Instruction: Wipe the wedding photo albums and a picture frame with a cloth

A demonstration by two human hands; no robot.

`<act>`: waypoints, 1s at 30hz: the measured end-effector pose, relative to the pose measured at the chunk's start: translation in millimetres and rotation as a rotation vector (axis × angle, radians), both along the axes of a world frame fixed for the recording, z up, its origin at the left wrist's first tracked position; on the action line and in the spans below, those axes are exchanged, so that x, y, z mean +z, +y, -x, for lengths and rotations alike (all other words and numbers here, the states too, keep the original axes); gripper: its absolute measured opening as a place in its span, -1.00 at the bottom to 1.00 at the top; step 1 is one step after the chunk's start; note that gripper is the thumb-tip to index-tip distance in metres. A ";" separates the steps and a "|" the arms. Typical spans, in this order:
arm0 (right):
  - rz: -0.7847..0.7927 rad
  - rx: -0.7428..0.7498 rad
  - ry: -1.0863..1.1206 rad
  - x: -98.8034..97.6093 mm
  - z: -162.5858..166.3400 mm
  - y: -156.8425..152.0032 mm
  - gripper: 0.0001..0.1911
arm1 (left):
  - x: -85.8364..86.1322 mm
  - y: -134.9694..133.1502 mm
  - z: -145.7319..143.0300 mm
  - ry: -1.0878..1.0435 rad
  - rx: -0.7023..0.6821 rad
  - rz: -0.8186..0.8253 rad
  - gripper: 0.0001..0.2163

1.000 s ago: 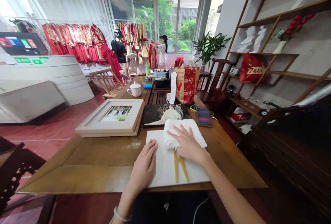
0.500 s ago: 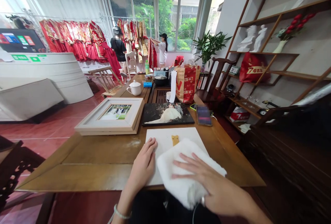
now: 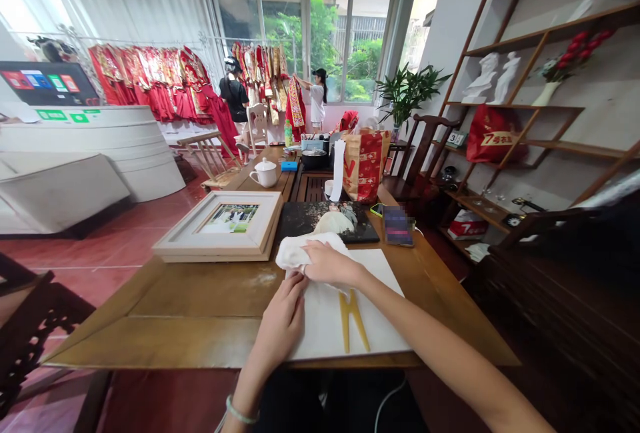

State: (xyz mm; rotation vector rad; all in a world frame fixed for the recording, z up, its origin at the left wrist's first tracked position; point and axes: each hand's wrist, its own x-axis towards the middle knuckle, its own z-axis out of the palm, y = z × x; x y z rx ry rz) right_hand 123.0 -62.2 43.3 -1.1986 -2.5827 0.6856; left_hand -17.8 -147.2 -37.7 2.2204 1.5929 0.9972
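Note:
A white towel (image 3: 295,253) lies bunched over the far left corner of a white board (image 3: 320,333). My right hand (image 3: 327,264) is closed on that towel, its fingers partly hidden in the folds. Along the board's left edge rests my left hand (image 3: 283,316), fingers stretched out and close to the right hand. The yellow forked leg piece (image 3: 353,319), two prongs toward me, sits on the board beneath my right forearm; its upper end is covered. Just beyond the board is a dark photo panel (image 3: 367,226) with a white dress on it.
Framed photos (image 3: 220,223) are stacked on the wooden table (image 3: 200,326) at left. A phone (image 3: 399,226) lies at right. Farther back stand a lidded white cup (image 3: 265,173), a blue box (image 3: 289,166) and a paper bag (image 3: 367,166). Two people are near red garments.
My right hand has swept the towel from the near right of the board to its far left corner, uncovering the yellow piece's prongs. My left hand stays at the left edge.

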 end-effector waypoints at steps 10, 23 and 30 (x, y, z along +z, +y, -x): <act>-0.052 -0.169 -0.072 -5.3 -43.5 -23.8 -0.45 | -9.7 4.1 6.9 -0.150 -0.014 0.053 -0.63; -0.033 0.209 -0.110 -16.9 -52.5 -149.0 -0.43 | 8.4 -1.7 0.8 -0.297 0.063 0.256 -0.55; -0.120 -0.162 -0.100 -24.8 -101.5 -124.4 -0.08 | -1.3 1.4 0.1 0.005 -0.014 0.040 -0.64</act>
